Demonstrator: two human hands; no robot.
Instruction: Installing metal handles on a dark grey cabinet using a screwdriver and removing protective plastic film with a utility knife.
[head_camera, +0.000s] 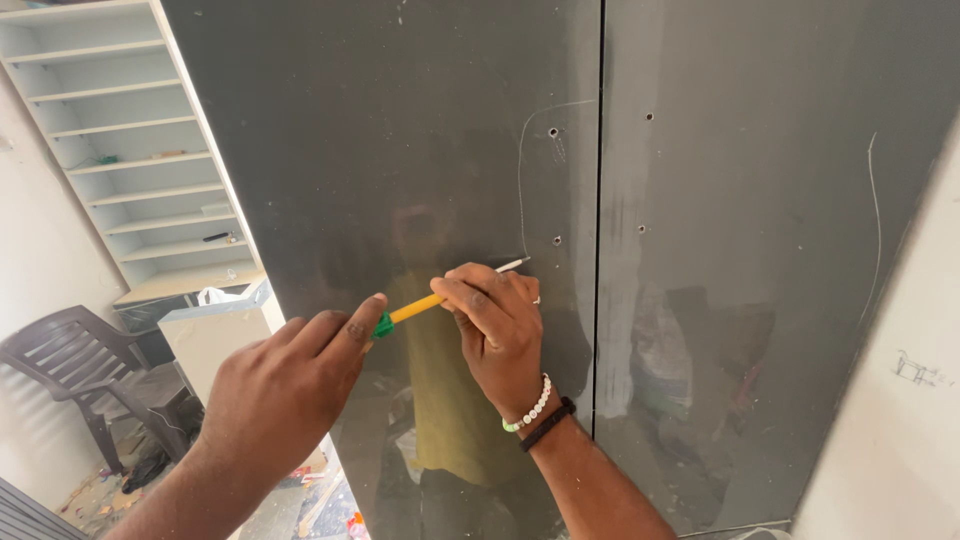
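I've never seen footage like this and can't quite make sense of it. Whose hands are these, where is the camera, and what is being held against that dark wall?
There is one picture, taken by a camera worn on a person's head, so you look down their arms at their own two bare hands. No machine is involved.

The right hand, with a bead bracelet and a dark band at the wrist, grips a yellow screwdriver with a green end. Its thin metal tip points at a small screw hole in a glossy dark grey panel. The left hand presses a finger against the tool's green end.

A second panel stands beside the first, with a thin seam between them. The shine mirrors the person. On the left are white shelves and a dark plastic chair.
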